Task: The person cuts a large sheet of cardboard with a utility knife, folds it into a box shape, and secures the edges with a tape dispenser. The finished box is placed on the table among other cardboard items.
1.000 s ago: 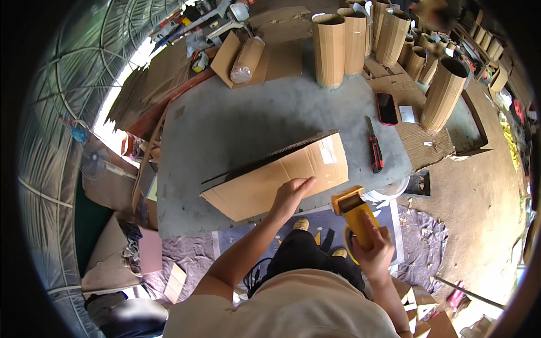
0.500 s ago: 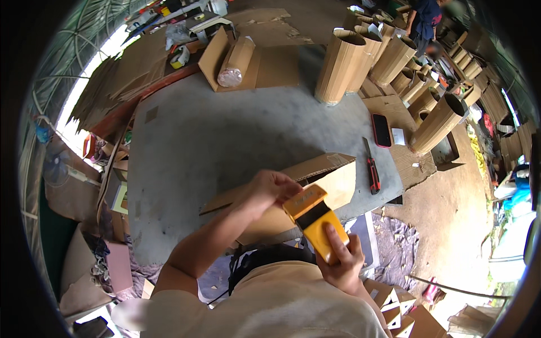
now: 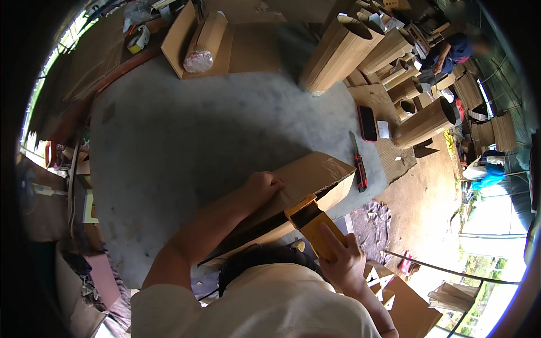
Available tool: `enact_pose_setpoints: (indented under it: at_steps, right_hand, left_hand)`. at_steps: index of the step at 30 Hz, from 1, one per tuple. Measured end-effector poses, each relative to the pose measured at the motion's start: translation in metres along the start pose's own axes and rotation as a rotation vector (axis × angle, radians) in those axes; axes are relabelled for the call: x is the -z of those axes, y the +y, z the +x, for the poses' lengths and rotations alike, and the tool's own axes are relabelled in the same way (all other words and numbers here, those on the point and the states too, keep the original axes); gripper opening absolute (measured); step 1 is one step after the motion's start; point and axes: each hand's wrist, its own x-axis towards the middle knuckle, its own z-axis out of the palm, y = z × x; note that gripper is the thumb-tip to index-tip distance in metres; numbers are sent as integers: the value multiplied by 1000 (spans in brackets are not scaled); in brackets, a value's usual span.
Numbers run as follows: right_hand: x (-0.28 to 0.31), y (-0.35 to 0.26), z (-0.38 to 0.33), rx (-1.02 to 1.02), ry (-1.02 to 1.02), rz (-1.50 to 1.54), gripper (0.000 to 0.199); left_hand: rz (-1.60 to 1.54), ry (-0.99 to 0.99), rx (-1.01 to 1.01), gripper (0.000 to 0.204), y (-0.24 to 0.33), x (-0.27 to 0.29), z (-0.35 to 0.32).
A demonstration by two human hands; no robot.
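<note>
A small yellow box (image 3: 315,222) sits in my right hand (image 3: 345,262), its top flap raised and its inside dark. My fingers are wrapped round its lower part, and its upper end touches the edge of a folded cardboard box (image 3: 304,174). That cardboard box lies on its side at the near edge of the grey table (image 3: 197,129). My left hand (image 3: 264,185) is closed against its upper panel, the fingers curled. Whatever those fingers may hold is hidden.
A red and black utility knife (image 3: 360,169) with its blade out lies right of the cardboard box. Beyond it are a phone (image 3: 367,124) and several upright cardboard tubes (image 3: 338,53). A wrapped roll (image 3: 205,42) rests on cardboard at the back. Another person (image 3: 448,56) is at the far right.
My left hand has moved from the yellow box's flap onto the cardboard box's panel. The yellow box is still in my right hand. The whole view has shifted and tilted.
</note>
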Motion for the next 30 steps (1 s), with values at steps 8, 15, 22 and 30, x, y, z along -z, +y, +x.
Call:
enact_pose_setpoints:
  at_steps: [8,15,22,30]
  right_hand:
    - [-1,2,-1,14,2,-6,68]
    - [-9,12,-7,40,61,36,69]
    - [22,15,27,46,-89,177,54]
    - [-43,59,-66,113,117,-27,71]
  left_hand:
    - [-235,-158,260,73,-28,13,-4]
    - [-384,-643,-56,77,7,13,-12]
    - [313,-293,118,52,69,6,-41]
    - [555,-126,117,51,71,-6,-40]
